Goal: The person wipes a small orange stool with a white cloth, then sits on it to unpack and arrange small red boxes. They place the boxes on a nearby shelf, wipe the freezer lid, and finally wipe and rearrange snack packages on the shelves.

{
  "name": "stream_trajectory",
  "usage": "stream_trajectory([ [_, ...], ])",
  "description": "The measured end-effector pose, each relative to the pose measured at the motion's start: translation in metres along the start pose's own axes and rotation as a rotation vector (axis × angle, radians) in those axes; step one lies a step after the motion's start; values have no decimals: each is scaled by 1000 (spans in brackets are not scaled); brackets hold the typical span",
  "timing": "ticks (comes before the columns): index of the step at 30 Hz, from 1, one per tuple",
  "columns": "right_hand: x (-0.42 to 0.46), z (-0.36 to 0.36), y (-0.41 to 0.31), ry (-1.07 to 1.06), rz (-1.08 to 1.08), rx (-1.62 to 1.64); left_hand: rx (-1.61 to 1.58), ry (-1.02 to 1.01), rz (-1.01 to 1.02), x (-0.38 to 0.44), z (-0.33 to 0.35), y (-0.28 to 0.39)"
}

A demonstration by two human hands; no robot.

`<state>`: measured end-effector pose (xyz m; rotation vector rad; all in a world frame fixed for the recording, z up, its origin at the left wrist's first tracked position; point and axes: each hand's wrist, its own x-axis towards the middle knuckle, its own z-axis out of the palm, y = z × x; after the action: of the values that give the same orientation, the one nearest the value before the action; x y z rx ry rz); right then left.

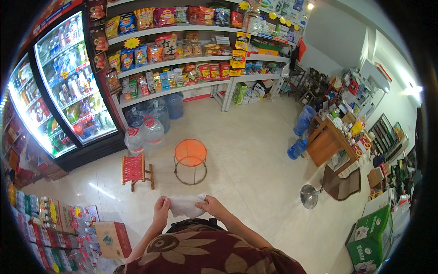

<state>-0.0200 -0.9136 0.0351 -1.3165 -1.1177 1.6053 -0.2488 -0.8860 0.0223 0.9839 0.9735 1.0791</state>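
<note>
A thin white sheet [186,206], perhaps a tissue or cloth, is stretched between my two hands just in front of my waist. My left hand [162,208] pinches its left edge between thumb and fingers. On the opposite side, my right hand [211,206] grips the right end, thumb on top, with a bit of the sheet poking up past the fingers. Beyond my hands stands a round stool with an orange top [190,152] and a metal frame. Left of it is a small wooden folding stool with a red woven seat [133,168].
Snack shelves [178,63] line the back wall, with large water bottles [154,127] below. A lit drinks fridge [73,82] stands at left. Bottle packs and a cardboard box [112,239] sit lower left. Right are a wooden desk [321,145], a brown chair [341,183] and a green carton [371,236].
</note>
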Motion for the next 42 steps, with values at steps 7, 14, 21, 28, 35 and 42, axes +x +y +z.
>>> stream_trajectory([
  [7, -5, -24, -23, 156, -13, 102, -1, 136, -43, 7, 38, 19],
  [14, -9, -79, -16, 138, -294, -446, 463, -163, 38, 19, 82, 9],
  [21, -29, -138, -26, 193, -345, -825, 924, -262, 182, 37, 138, -6],
  [28, -12, -188, -6, 511, -579, -692, 766, -304, 259, 94, 175, -23],
  [35, 39, -226, -57, 669, -125, -482, 388, -512, -185, 187, 246, -40],
  [42, 118, -310, -97, 413, -229, -174, 31, -672, -366, 307, 317, -18],
])
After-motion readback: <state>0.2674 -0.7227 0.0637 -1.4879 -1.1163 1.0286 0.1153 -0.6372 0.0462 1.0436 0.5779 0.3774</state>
